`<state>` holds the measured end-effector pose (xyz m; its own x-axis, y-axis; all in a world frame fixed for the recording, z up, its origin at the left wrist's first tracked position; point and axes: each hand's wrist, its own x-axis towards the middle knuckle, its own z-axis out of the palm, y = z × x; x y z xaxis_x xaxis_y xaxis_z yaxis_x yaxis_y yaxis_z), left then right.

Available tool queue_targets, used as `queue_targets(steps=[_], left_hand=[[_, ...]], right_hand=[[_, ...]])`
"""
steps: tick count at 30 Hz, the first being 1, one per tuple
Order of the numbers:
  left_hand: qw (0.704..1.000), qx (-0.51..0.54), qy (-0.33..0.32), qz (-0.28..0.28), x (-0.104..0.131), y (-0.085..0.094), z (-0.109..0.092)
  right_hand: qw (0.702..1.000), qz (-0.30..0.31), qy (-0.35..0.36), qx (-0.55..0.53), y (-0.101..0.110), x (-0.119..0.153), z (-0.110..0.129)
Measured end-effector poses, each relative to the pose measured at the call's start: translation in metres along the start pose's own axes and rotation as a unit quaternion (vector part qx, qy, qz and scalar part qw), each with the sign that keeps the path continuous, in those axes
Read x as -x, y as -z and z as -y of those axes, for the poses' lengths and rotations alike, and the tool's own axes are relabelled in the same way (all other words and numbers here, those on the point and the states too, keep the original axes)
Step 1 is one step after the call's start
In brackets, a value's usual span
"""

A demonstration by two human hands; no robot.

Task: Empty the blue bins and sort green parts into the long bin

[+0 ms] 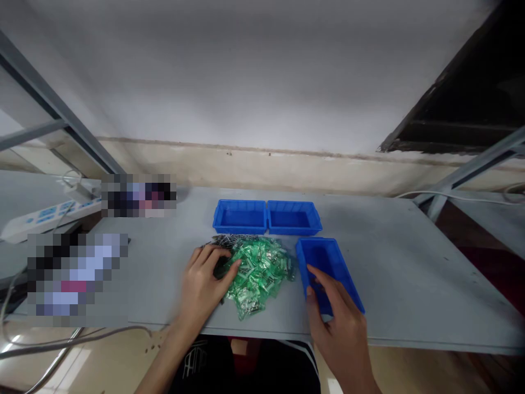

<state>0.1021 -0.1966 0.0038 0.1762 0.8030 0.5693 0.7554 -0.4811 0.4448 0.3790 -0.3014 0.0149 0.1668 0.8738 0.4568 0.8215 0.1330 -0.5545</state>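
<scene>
A heap of small green plastic packets [260, 271] lies in the middle of the table, with slim pieces showing through the film. Behind its left side is a pile of small dark, thin pieces [233, 241], whose kind I cannot make out. My left hand [205, 279] is at the heap's left edge, fingers curved and thumb apart, with no object visible in it. My right hand [340, 323] is over the near end of the right blue bin [348, 273], its thumb and forefinger apart and nothing seen between them. It covers part of that bin's rim.
Two more blue bins, a left one [240, 230] and a right one [293, 231], stand side by side behind the heap. A white power strip [45, 219] lies at the far left, near blurred-out items. Metal frame posts rise at both sides, before a wall [262, 93].
</scene>
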Motion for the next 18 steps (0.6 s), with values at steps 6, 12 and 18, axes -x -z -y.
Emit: queue_targets(steps=[6, 12, 18], left_hand=[[0.999, 0.033, -0.014, 0.024, -0.001, 0.000, -0.001], [0.994, 0.108, 0.017, 0.005, -0.001, 0.002, 0.001], [0.979, 0.156, 0.111, -0.069, 0.008, 0.005, 0.003]], right_hand=[[0.993, -0.096, 0.063, -0.037, 0.004, -0.002, 0.012], [0.978, -0.191, 0.071, -0.042, -0.016, 0.034, 0.041], [0.979, -0.053, 0.183, -0.078, -0.050, 0.042, 0.068]])
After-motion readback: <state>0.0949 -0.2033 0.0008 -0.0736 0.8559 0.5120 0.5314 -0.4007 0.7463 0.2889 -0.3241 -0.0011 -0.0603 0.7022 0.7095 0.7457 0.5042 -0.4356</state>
